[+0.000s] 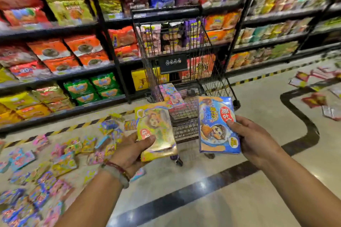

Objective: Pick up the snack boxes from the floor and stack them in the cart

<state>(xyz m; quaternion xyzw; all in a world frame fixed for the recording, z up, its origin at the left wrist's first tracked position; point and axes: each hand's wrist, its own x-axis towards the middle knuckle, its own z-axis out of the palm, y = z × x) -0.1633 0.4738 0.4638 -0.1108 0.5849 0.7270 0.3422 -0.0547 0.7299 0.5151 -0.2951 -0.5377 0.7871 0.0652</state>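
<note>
The person's left hand [132,150] holds a flat yellow and gold snack box with a lion picture [156,131]. The thumb lies on the front of the box and the fingers curl under it, so this grip is clamped on the box. The right hand [252,137] holds a flat blue snack box with a cartoon face [217,125]. Its thumb presses on the front near the right edge, and its grip is clamped on that box too.

Both boxes are up in the air, side by side but not touching, just in front of the black wire shopping cart [184,72]. A few pink and blue snack boxes [172,94] already lie inside the cart's basket.

Many small bright snack boxes [55,162] lie spread over the shiny floor [239,199] on the left. More red packets [319,97] lie on the floor far to the right. Black shelves full of colourful bags [73,51] stand behind the cart.
</note>
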